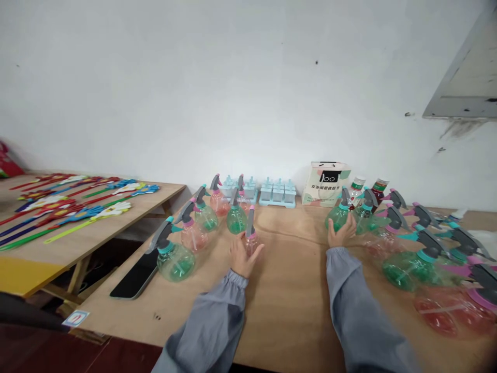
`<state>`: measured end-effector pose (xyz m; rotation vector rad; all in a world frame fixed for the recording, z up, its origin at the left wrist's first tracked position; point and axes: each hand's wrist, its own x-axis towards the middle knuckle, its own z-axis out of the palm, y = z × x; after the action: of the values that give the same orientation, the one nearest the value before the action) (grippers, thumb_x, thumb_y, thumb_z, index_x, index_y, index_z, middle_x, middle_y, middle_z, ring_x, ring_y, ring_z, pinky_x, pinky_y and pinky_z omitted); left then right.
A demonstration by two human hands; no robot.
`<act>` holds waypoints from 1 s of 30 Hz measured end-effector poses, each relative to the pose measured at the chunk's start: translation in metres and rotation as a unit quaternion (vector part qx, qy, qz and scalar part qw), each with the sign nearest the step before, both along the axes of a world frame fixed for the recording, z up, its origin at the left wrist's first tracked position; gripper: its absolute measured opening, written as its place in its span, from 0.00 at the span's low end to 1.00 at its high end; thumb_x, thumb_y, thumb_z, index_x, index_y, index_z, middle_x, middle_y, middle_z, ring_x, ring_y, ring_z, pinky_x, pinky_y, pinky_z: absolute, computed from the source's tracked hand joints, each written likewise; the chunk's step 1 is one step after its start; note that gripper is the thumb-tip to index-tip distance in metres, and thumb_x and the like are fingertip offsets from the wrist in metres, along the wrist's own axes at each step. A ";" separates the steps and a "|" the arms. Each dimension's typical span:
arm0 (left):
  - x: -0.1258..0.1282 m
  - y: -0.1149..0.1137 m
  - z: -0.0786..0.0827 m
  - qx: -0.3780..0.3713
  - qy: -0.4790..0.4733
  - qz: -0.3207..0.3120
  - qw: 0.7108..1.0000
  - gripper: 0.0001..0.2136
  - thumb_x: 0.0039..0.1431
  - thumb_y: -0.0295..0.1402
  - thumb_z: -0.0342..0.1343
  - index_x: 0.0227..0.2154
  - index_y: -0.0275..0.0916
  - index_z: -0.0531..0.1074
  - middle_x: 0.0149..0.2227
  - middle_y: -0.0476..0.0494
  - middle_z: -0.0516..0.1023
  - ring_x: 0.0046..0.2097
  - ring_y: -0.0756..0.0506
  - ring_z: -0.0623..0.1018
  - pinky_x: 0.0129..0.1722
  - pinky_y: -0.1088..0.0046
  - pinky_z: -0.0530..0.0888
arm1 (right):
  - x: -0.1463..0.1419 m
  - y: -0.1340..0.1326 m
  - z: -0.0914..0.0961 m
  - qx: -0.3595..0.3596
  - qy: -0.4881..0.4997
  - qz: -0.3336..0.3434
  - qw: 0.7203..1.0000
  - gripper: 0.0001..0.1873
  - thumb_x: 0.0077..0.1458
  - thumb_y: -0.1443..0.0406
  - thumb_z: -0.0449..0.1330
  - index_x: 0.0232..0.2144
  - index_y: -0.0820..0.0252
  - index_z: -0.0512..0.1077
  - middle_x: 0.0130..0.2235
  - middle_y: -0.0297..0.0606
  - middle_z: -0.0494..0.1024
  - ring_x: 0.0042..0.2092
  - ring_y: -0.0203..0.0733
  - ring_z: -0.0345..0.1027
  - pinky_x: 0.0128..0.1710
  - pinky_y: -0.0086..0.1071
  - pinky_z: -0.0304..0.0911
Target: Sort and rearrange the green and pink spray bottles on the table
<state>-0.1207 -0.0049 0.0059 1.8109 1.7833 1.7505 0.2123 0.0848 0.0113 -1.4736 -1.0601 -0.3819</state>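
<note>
My left hand (244, 257) is closed around a pink spray bottle (251, 239) with a grey and pink trigger head, upright on the table. Further right, my right hand (341, 234) grips a green spray bottle (336, 216), its fingers partly hiding the body. Left of my left hand stand several more bottles, among them a green spray bottle (176, 263) in front and another green spray bottle (236, 219) close by. Beyond my right hand is a crowded group of pink and green bottles, with a green spray bottle (406, 269) near its middle.
Pale blue ice-pop moulds (277, 194) and a printed paper bag (325, 184) stand along the wall, beside two labelled drink bottles (378, 190). A black phone (136, 275) lies at the left of the table. Colourful hand-shaped sticks (77, 213) cover a separate table.
</note>
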 end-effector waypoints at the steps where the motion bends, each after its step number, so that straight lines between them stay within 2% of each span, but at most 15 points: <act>1: 0.006 -0.003 -0.001 -0.003 0.017 0.017 1.000 0.30 0.50 0.49 0.62 0.53 0.38 0.64 0.49 0.33 0.73 0.52 0.35 0.74 0.53 0.52 0.68 | -0.012 -0.009 0.001 0.010 -0.011 0.045 0.999 0.40 0.58 0.45 0.53 0.63 0.64 0.56 0.62 0.60 0.60 0.64 0.60 0.53 0.62 0.57 0.48; 3: 0.018 -0.008 -0.002 -0.010 0.047 0.030 0.998 0.32 0.50 0.47 0.61 0.55 0.36 0.62 0.52 0.30 0.71 0.54 0.33 0.72 0.54 0.50 0.66 | -0.042 -0.029 0.003 0.012 -0.027 0.183 0.983 0.34 0.59 0.49 0.53 0.62 0.60 0.57 0.61 0.55 0.62 0.64 0.55 0.54 0.63 0.55 0.49; 4: 0.024 -0.012 -0.003 -0.013 0.061 0.027 0.998 0.33 0.50 0.46 0.60 0.56 0.35 0.61 0.54 0.29 0.70 0.55 0.33 0.71 0.55 0.50 0.65 | -0.059 -0.040 0.006 0.000 -0.029 0.261 0.965 0.32 0.60 0.50 0.53 0.62 0.58 0.58 0.61 0.52 0.63 0.64 0.54 0.55 0.63 0.55 0.50; 6: 0.035 -0.018 -0.005 -0.022 0.083 0.014 0.996 0.32 0.51 0.44 0.58 0.57 0.34 0.60 0.55 0.28 0.69 0.56 0.33 0.70 0.56 0.50 0.64 | -0.093 -0.058 0.013 -0.054 -0.032 0.414 0.908 0.32 0.59 0.51 0.56 0.62 0.54 0.59 0.60 0.49 0.66 0.63 0.52 0.58 0.64 0.54 0.51; 7: 0.039 -0.021 -0.006 -0.026 0.094 0.007 0.995 0.32 0.52 0.43 0.58 0.58 0.34 0.60 0.56 0.28 0.69 0.56 0.33 0.70 0.56 0.50 0.63 | -0.110 -0.065 0.018 -0.077 -0.023 0.474 0.877 0.35 0.57 0.51 0.58 0.63 0.53 0.57 0.61 0.48 0.65 0.64 0.51 0.58 0.64 0.53 0.52; 10: 0.048 -0.030 -0.011 -0.031 0.133 -0.022 0.990 0.34 0.52 0.41 0.56 0.61 0.33 0.58 0.57 0.28 0.68 0.58 0.33 0.69 0.56 0.51 0.63 | -0.147 -0.080 0.032 -0.118 0.029 0.582 0.804 0.43 0.51 0.51 0.65 0.64 0.54 0.55 0.62 0.48 0.65 0.64 0.50 0.58 0.64 0.48 0.54; 13: 0.053 -0.038 -0.013 -0.016 0.173 -0.069 0.982 0.36 0.51 0.41 0.56 0.63 0.33 0.56 0.58 0.28 0.68 0.60 0.33 0.67 0.56 0.52 0.62 | -0.162 -0.084 0.040 -0.160 0.108 0.598 0.778 0.33 0.51 0.51 0.64 0.57 0.53 0.65 0.50 0.43 0.75 0.52 0.46 0.70 0.55 0.43 0.65; 16: 0.054 -0.044 -0.013 -0.003 0.192 -0.112 0.975 0.35 0.54 0.41 0.55 0.64 0.35 0.54 0.59 0.28 0.67 0.60 0.35 0.68 0.56 0.54 0.62 | -0.157 -0.081 0.044 -0.187 0.167 0.586 0.771 0.18 0.48 0.53 0.65 0.40 0.52 0.75 0.38 0.38 0.79 0.40 0.42 0.73 0.46 0.39 0.70; 18: 0.054 -0.045 -0.011 0.006 0.191 -0.142 0.971 0.35 0.55 0.42 0.55 0.64 0.37 0.53 0.60 0.29 0.66 0.60 0.36 0.68 0.56 0.54 0.62 | -0.148 -0.077 0.048 -0.207 0.180 0.585 0.764 0.12 0.43 0.55 0.67 0.30 0.53 0.75 0.32 0.35 0.79 0.38 0.41 0.73 0.45 0.39 0.69; 21: 0.047 -0.042 -0.006 0.030 0.158 -0.168 0.973 0.33 0.56 0.42 0.55 0.63 0.38 0.54 0.59 0.31 0.67 0.60 0.36 0.67 0.57 0.54 0.62 | -0.137 -0.073 0.055 -0.237 0.229 0.566 0.756 0.11 0.39 0.56 0.68 0.21 0.54 0.72 0.25 0.33 0.76 0.34 0.40 0.71 0.43 0.38 0.68; 23: 0.036 -0.033 0.000 0.056 0.099 -0.140 0.984 0.27 0.57 0.39 0.54 0.59 0.39 0.58 0.56 0.32 0.67 0.59 0.37 0.68 0.58 0.54 0.61 | -0.131 -0.071 0.060 -0.233 0.274 0.549 0.754 0.13 0.40 0.54 0.67 0.20 0.55 0.71 0.23 0.33 0.75 0.32 0.40 0.71 0.39 0.36 0.68; 26: 0.010 -0.009 0.015 0.089 -0.035 -0.032 0.995 0.17 0.58 0.35 0.52 0.51 0.40 0.63 0.54 0.35 0.65 0.60 0.39 0.67 0.61 0.52 0.60 | -0.122 -0.066 0.066 -0.185 0.366 0.527 0.744 0.13 0.37 0.57 0.67 0.25 0.56 0.72 0.25 0.32 0.76 0.30 0.38 0.71 0.34 0.32 0.67; 28: -0.010 0.011 0.026 0.084 -0.102 0.029 0.991 0.16 0.56 0.34 0.55 0.48 0.41 0.63 0.53 0.37 0.64 0.61 0.38 0.64 0.62 0.52 0.58 | -0.116 -0.062 0.067 -0.153 0.417 0.511 0.736 0.15 0.35 0.59 0.67 0.29 0.56 0.73 0.27 0.32 0.77 0.30 0.37 0.70 0.32 0.30 0.67; 30: -0.028 0.028 0.035 0.040 -0.118 0.071 0.990 0.22 0.53 0.33 0.59 0.50 0.41 0.61 0.56 0.36 0.62 0.62 0.37 0.63 0.63 0.51 0.58 | -0.111 -0.058 0.067 -0.143 0.434 0.496 0.738 0.16 0.35 0.59 0.66 0.31 0.56 0.73 0.28 0.31 0.77 0.29 0.35 0.69 0.30 0.28 0.66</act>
<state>-0.1488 0.0233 0.0413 1.4580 1.8074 2.0182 0.1016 0.0266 0.0787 -0.9144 -0.9510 1.1832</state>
